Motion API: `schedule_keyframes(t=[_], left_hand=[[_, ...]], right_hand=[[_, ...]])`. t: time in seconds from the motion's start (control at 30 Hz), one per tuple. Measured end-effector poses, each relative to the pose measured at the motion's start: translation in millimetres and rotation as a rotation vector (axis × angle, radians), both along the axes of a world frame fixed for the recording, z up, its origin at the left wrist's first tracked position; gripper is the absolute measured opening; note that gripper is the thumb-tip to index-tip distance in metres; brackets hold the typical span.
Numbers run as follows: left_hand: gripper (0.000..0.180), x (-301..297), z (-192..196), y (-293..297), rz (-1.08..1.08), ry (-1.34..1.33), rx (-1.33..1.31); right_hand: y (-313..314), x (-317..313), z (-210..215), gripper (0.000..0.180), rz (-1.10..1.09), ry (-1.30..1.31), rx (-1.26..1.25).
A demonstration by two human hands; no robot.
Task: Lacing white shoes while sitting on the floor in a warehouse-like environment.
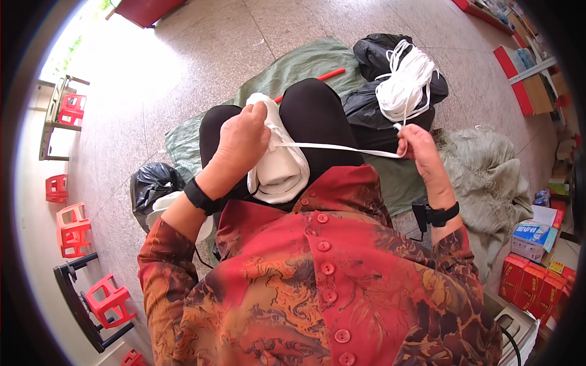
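Note:
A white shoe [282,168] lies on my lap between my black-clad knees, its opening toward me. My left hand [243,139] is closed over the upper part of the shoe; its fingertips are partly hidden. From the shoe's middle a flat white shoelace [332,146] runs right, sagging a little, to my right hand [419,149]. There the lace is pinched between thumb and fingers, beside my right knee. Beyond this hand, a loose bundle of white shoelaces [408,82] rests on black plastic bags [372,110].
Green sheeting [293,64] covers the floor ahead, with a red stick [331,74] on it. A black bag [155,186] and white shoes sit at my left. A pale woven sack [485,174] and red boxes [531,280] are on the right. Red stools [73,229] stand far left.

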State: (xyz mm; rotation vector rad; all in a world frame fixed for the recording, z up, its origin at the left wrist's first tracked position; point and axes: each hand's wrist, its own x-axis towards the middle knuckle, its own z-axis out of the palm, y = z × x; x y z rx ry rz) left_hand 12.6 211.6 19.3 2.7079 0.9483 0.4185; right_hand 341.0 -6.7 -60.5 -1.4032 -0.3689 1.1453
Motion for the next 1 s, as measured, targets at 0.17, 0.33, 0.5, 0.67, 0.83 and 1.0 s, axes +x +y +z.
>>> schedule_keyframes(t=[0.17,0.33,0.5,0.67,0.83,1.0], left_hand=[[0.009,-14,-5,12,-0.124,-0.213,-0.179],[0.009,-1,20,26,-0.118,0.044,-1.023],[0.012,21,30,48,-0.067,0.192,-1.214],[0.012,21,20,49,-0.037,0.079,-1.362],[0.01,9,-5,47,-0.129,-0.124,-1.546],[0.017,1,-2,28,-0.113,-0.246,-1.359]], right_hand=[[5,-69,40,0.013,0.395,-1.442,-0.048],[49,-167,85,0.02,0.774,-0.947,0.465],[112,-243,77,0.032,0.986,-1.236,0.347],[116,-248,68,0.025,0.937,-1.246,0.357],[120,-254,60,0.022,0.792,-0.95,0.601],[140,-276,95,0.014,0.706,-0.734,0.704]])
